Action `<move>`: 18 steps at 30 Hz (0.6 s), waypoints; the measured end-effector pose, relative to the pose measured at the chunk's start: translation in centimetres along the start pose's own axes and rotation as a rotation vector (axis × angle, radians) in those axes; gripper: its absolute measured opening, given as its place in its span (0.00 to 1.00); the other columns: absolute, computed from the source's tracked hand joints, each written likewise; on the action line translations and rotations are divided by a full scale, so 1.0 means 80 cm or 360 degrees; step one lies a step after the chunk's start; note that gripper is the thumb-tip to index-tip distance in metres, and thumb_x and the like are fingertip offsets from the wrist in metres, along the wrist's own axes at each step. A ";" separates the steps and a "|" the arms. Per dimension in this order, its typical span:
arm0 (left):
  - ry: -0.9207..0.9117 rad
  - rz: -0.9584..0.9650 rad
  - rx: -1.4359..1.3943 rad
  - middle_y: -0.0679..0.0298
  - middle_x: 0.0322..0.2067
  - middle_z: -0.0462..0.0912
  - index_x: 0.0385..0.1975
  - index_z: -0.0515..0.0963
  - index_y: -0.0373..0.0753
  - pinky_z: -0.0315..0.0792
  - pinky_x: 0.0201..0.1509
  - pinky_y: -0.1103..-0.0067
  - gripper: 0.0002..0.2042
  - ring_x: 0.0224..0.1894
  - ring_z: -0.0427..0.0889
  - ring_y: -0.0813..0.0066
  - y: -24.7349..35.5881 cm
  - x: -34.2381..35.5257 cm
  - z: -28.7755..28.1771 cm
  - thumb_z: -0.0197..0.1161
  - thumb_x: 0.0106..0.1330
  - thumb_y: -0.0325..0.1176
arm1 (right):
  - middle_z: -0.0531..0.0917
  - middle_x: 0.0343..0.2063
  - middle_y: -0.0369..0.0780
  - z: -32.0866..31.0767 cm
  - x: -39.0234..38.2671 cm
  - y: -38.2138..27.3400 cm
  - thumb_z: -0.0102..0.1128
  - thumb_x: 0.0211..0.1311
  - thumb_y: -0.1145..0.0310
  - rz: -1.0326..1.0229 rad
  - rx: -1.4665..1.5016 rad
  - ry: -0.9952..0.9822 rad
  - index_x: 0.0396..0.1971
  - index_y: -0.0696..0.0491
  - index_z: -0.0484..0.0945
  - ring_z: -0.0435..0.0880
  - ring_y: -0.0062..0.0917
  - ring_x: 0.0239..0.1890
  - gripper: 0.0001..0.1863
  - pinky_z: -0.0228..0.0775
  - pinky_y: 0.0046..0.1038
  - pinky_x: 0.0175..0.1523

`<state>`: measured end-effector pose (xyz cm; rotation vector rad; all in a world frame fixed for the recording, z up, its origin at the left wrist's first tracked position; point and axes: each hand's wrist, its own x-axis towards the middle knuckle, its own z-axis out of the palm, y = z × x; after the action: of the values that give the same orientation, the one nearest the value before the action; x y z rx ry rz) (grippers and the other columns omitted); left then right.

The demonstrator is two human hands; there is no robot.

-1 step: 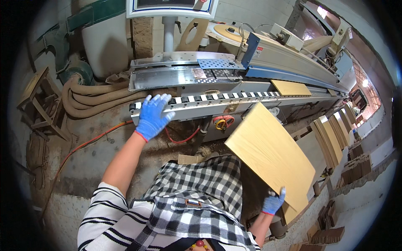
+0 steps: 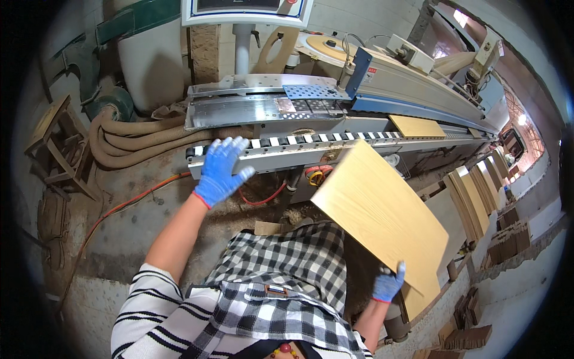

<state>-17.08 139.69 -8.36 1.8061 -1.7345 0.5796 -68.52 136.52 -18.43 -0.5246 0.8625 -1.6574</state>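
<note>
Panel point(image 2: 382, 209) wood-grained, smooth; machine bed point(image 2: 233, 113) glossy metal; apron point(image 2: 281, 257) matt cloth; hoses point(image 2: 143, 142) ribbed, matt.

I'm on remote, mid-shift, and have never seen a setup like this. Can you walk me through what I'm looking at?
Sure. There's no robot here: those are a person's own two hands in blue-and-white gloves. The view comes from a wide fisheye camera on their head, looking down, so straight edges bend toward the rim and picture left is their left.

Ahead is a long machine with a blue beam and, along its near side, a roller rail. The left hand is open at the rail's left end; I can't tell if it touches. The right hand appears to hold a large wooden panel by its near edge. A smaller board lies on the machine, and more boards stand at right.
</note>
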 end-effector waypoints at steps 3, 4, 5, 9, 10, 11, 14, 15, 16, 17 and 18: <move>-0.0178 0.0139 -0.0241 0.53 0.61 0.65 0.61 0.64 0.42 0.48 0.70 0.62 0.35 0.66 0.58 0.53 0.036 -0.021 -0.041 0.56 0.58 0.59 | 0.80 0.32 0.35 0.115 -0.007 0.035 0.61 0.58 0.60 0.0191 -0.0023 -0.0125 0.43 0.50 0.73 0.74 0.19 0.21 0.16 0.72 0.25 0.30; -0.0218 0.0171 -0.0268 0.52 0.61 0.64 0.61 0.65 0.43 0.48 0.70 0.62 0.35 0.66 0.57 0.52 0.043 -0.028 -0.051 0.57 0.58 0.59 | 0.80 0.32 0.35 0.138 -0.003 0.048 0.62 0.58 0.62 0.0293 0.0009 -0.0270 0.44 0.50 0.73 0.75 0.19 0.21 0.16 0.73 0.26 0.31; -0.0243 0.0173 -0.0226 0.52 0.61 0.64 0.60 0.66 0.44 0.47 0.70 0.61 0.35 0.66 0.56 0.50 0.044 -0.036 -0.055 0.58 0.57 0.60 | 0.80 0.32 0.34 0.166 -0.004 0.062 0.61 0.59 0.62 0.0418 0.0015 -0.0309 0.44 0.49 0.73 0.75 0.19 0.21 0.15 0.71 0.25 0.30; -0.0177 0.0101 0.0020 0.53 0.59 0.65 0.54 0.71 0.43 0.49 0.69 0.60 0.31 0.65 0.57 0.51 0.017 -0.065 -0.068 0.60 0.56 0.57 | 0.80 0.32 0.33 0.247 0.001 0.119 0.62 0.59 0.63 0.0679 -0.0042 -0.0682 0.43 0.47 0.73 0.75 0.18 0.21 0.14 0.72 0.25 0.31; -0.0134 0.0067 0.0109 0.53 0.58 0.67 0.52 0.73 0.42 0.49 0.69 0.61 0.29 0.65 0.58 0.52 0.006 -0.073 -0.067 0.60 0.56 0.57 | 0.80 0.32 0.33 0.269 -0.004 0.127 0.62 0.59 0.63 0.0751 -0.0071 -0.0784 0.43 0.48 0.74 0.75 0.18 0.21 0.14 0.73 0.25 0.31; -0.0107 0.0018 0.0138 0.54 0.57 0.69 0.51 0.74 0.42 0.49 0.69 0.61 0.27 0.64 0.59 0.52 -0.005 -0.080 -0.070 0.60 0.57 0.54 | 0.80 0.32 0.33 0.293 -0.012 0.133 0.62 0.59 0.63 0.0792 -0.0120 -0.0796 0.44 0.47 0.74 0.76 0.18 0.22 0.14 0.73 0.26 0.32; 0.0063 -0.0109 0.0086 0.53 0.53 0.73 0.49 0.75 0.39 0.57 0.65 0.61 0.24 0.61 0.65 0.51 -0.035 -0.097 -0.078 0.65 0.55 0.47 | 0.79 0.36 0.33 0.330 -0.010 0.159 0.63 0.59 0.62 0.1004 -0.0174 -0.0935 0.44 0.46 0.73 0.77 0.22 0.27 0.14 0.76 0.31 0.38; 0.0068 -0.0167 0.0101 0.53 0.53 0.73 0.49 0.75 0.39 0.58 0.65 0.62 0.24 0.60 0.66 0.51 -0.043 -0.100 -0.078 0.66 0.55 0.46 | 0.78 0.36 0.32 0.339 -0.007 0.172 0.62 0.59 0.61 0.1022 -0.0106 -0.0991 0.43 0.46 0.73 0.77 0.23 0.27 0.14 0.76 0.32 0.41; 0.0073 -0.0221 0.0115 0.53 0.53 0.73 0.49 0.75 0.39 0.59 0.64 0.62 0.24 0.60 0.66 0.51 -0.051 -0.102 -0.075 0.67 0.54 0.45 | 0.78 0.35 0.32 0.348 -0.006 0.183 0.62 0.60 0.59 0.1037 -0.0036 -0.1044 0.42 0.46 0.73 0.77 0.23 0.27 0.13 0.76 0.33 0.43; 0.0078 -0.0281 0.0133 0.53 0.53 0.74 0.49 0.75 0.38 0.60 0.64 0.62 0.24 0.59 0.67 0.52 -0.058 -0.103 -0.072 0.67 0.54 0.43 | 0.78 0.34 0.33 0.358 -0.006 0.190 0.62 0.60 0.58 0.1095 -0.0031 -0.1025 0.40 0.48 0.72 0.78 0.25 0.28 0.13 0.76 0.36 0.46; 0.0103 -0.0311 0.0147 0.53 0.53 0.74 0.48 0.76 0.38 0.60 0.63 0.63 0.24 0.59 0.67 0.52 -0.065 -0.101 -0.068 0.68 0.54 0.43 | 0.79 0.34 0.38 0.360 0.000 0.200 0.60 0.62 0.62 0.1155 0.0126 -0.1095 0.40 0.53 0.74 0.81 0.31 0.35 0.13 0.76 0.39 0.49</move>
<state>-12.08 149.36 -10.14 1.9703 -1.4897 0.6378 -37.41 127.42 -12.54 -0.5836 0.3894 -0.7566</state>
